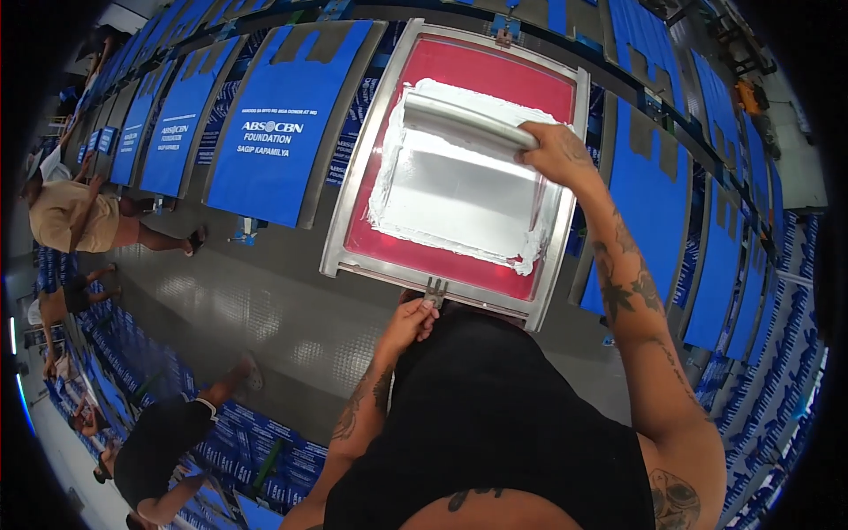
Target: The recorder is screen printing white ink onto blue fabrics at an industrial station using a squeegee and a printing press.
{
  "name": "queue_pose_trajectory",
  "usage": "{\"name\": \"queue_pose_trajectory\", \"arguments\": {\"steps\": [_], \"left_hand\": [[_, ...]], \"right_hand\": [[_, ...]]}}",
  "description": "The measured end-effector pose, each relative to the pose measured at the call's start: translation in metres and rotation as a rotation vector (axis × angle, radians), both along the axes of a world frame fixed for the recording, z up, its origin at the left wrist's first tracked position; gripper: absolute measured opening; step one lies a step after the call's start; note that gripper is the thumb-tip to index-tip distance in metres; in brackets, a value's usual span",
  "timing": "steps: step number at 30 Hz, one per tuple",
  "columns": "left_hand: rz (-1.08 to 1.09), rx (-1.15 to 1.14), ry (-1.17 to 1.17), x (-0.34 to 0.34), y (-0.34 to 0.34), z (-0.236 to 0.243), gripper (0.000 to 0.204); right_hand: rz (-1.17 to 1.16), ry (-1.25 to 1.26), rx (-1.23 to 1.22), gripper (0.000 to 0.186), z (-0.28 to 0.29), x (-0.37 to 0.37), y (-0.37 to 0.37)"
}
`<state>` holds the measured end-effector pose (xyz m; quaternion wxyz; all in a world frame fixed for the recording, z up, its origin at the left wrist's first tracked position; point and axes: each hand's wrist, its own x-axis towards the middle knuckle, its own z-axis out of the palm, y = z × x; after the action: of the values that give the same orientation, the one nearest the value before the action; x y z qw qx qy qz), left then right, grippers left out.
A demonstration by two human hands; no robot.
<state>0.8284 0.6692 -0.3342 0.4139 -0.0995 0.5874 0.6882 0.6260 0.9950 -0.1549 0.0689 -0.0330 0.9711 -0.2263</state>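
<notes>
A screen-printing frame [362, 152] with metal rails lies in front of me. Its mesh is red round the border, with a pale rectangle in the middle edged by thick white ink [528, 251]. My right hand [562, 155] is closed round the right end of a long metal squeegee [464, 122]. The squeegee lies across the far part of the pale rectangle, slightly slanted. At the frame's near rail, my left hand [409, 324] pinches a small forked metal bracket [435, 291]. Whatever lies beneath the screen is hidden.
Blue bag-shaped pieces [287, 119] lie on grey boards left of the frame, and more blue pieces [649, 194] lie to its right. A clamp [506, 34] sits at the frame's far rail. Other people [75, 215] are along the left, beyond the grey floor [283, 300].
</notes>
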Motion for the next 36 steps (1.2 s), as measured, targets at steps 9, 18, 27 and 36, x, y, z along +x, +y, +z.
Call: {"name": "queue_pose_trajectory", "arguments": {"steps": [9,18,27,36], "left_hand": [[-0.358,-0.274,0.431,-0.077,-0.039,0.058,0.024],[-0.644,-0.781,1.546,-0.19,-0.02,0.104,0.039],[-0.612,-0.681,1.405,-0.12,-0.043,0.105,0.049],[-0.69,-0.974,1.4,-0.3,0.034,0.054,0.02]], "right_hand": [[-0.028,0.274,0.362,0.026,-0.088,-0.034,-0.006],[-0.111,0.266,0.304,0.033,-0.072,0.135,-0.088],[-0.254,0.221,0.034,0.039,-0.087,0.212,-0.094],[-0.406,-0.187,0.26,0.031,-0.081,0.041,-0.025]]}}
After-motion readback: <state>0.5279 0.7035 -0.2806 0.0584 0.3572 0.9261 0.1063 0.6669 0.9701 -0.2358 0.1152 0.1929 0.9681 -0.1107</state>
